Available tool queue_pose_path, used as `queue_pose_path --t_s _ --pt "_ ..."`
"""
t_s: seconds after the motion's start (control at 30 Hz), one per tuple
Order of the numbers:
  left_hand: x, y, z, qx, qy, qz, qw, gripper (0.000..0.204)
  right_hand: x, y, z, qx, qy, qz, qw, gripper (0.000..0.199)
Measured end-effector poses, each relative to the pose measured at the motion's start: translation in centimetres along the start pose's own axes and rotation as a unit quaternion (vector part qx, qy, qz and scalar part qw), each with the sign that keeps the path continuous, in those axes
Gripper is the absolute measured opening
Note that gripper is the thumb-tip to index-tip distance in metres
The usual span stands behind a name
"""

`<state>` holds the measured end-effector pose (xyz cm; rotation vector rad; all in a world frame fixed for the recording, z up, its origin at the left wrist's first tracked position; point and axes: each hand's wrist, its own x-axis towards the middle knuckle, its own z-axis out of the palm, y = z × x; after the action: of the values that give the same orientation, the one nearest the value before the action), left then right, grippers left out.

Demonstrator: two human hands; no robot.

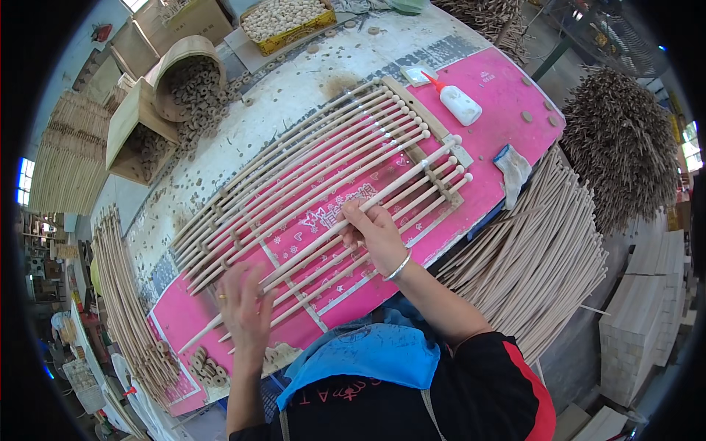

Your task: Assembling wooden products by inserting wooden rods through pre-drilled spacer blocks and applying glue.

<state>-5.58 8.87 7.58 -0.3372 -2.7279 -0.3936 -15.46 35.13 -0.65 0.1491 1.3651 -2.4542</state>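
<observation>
A long pale wooden rod (312,251) with a ball at its far right end slants across the pink sheet (515,95). My right hand (373,234) is closed around this rod near its middle, thumb on top. My left hand (246,305) is beside the rod's lower left part; its fingers are smeared by motion, so whether it touches the rod is unclear. Beyond lies a row of similar ball-ended rods (316,163), resting on a wooden rack (412,110). Small wooden rings (235,239) sit on several of them near their left ends. A few more rods lie closer to me.
A white glue bottle (460,105) with a red tip lies at the far right, near a white glove-like cloth (512,175). Loose rings (208,369) are heaped at the near left; more spill from a round wooden container (176,66). Bundled rods (533,253) flank the table.
</observation>
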Motion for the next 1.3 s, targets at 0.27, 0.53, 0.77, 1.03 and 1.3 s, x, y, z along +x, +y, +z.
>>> queue_pose_path --t_s 0.27,0.53,0.77,1.03,1.3 --pt "-1.3 -0.5 -1.0 -0.144 -0.092 -0.093 0.981 0.023 -1.4 0.5 2.7 -0.052 -0.055 0.013 0.997 0.024" --pt "0.7 3.7 2.6 -0.24 -0.041 -0.13 0.961 0.014 -2.4 3.4 4.1 -0.128 -0.145 -0.046 0.98 0.026" --pt "-0.1 2.8 1.7 -0.237 -0.081 -0.149 0.956 0.013 -2.7 0.3 1.5 -0.05 -0.09 -0.001 0.995 0.033" --pt "-1.4 1.5 1.4 -0.299 -0.101 -0.203 0.927 0.024 -0.8 -3.2 -4.7 -0.076 0.008 -0.05 0.996 0.03" --pt "-1.0 1.2 2.0 -0.299 -0.096 -0.201 0.928 0.023 -1.8 -4.7 -5.0 -0.067 -0.017 -0.04 0.997 0.038"
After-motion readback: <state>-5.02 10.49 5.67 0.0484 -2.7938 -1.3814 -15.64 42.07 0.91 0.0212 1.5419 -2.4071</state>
